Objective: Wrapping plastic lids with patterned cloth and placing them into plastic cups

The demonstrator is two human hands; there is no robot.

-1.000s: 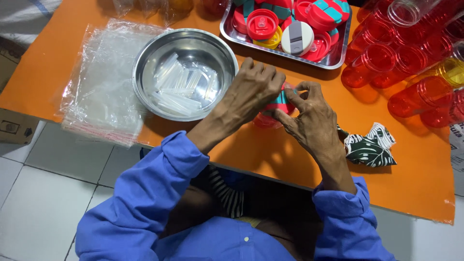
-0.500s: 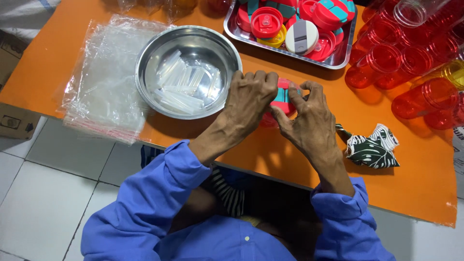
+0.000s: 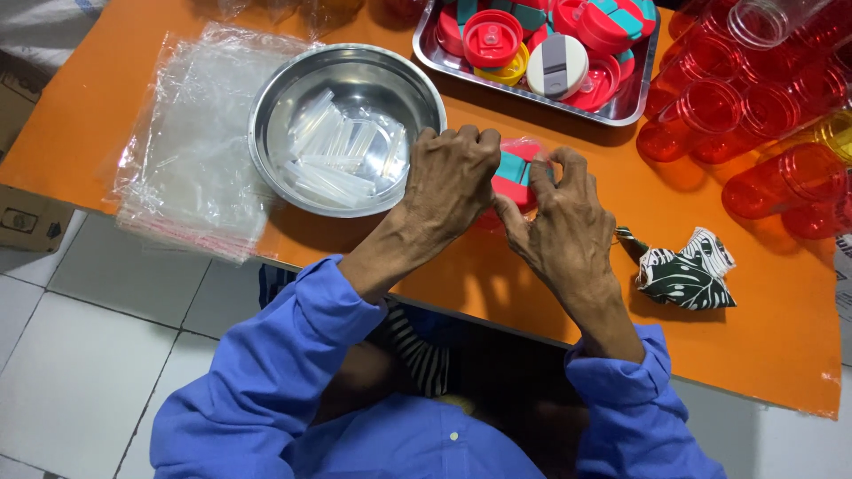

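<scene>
Left hand (image 3: 453, 177) and right hand (image 3: 564, 222) meet over the middle of the orange surface (image 3: 106, 106), both clamped on one red-and-teal lid (image 3: 513, 173) that seems wrapped in clear film. Left hand comes in palm down, knuckles up, fingers curled over the lid's left edge and top. Right hand closes from the right and below, thumb and forefinger pinching at the lid's right rim, remaining fingers folded. Lid sits between the two hands, touching both, mostly hidden; only a red and teal patch shows in the gap. Cannot tell whether it rests on the surface or is lifted just off it. Neither hand is nearer: both are already on it; left hand covers more of it. No clear long axis, the lid looks round. Just left of the left hand, a steel bowl (image 3: 271, 151) holds a heap of small clear plastic pieces (image 3: 333, 151), long axes running roughly from lower left to upper right. Farther left, a stack of clear bags (image 3: 191, 168) lies flat, partly under the bowl's rim. Beyond the hands, a steel tray (image 3: 621, 111) holds more lids, red, teal, yellow, white. To the right, red cups (image 3: 701, 115) are crowded together. Near the right wrist, a folded leaf-print cloth (image 3: 683, 275) lies on the surface. Blue sleeves (image 3: 293, 355) below.
</scene>
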